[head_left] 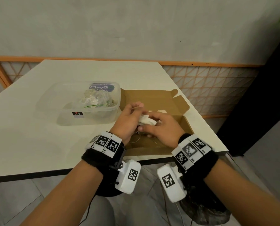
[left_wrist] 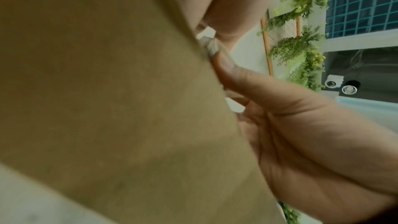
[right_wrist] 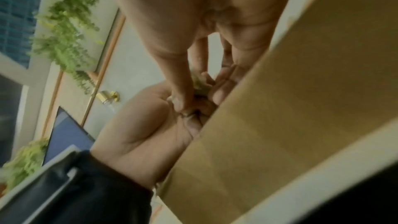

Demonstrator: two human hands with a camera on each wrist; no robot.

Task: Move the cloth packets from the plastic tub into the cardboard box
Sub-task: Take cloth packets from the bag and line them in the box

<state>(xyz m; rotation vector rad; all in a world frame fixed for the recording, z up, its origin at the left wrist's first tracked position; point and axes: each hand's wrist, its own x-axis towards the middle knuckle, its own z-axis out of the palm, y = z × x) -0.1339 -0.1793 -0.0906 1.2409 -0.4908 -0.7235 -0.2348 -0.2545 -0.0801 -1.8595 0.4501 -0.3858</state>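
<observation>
A white cloth packet is held between both hands just above the open cardboard box. My left hand grips it from the left, and my right hand curls over it from the right, thumb underneath. Thin strings hang from the packet onto the box floor. The clear plastic tub stands left of the box with more packets and tangled thread inside. In the left wrist view a sliver of packet shows between my fingers. In the right wrist view the packet is mostly hidden.
The box lid lies flat behind the box, touching the tub's right side. The white table has bare surface left of and in front of the tub. Its right edge runs close to the box. A wall with an orange lattice lies behind.
</observation>
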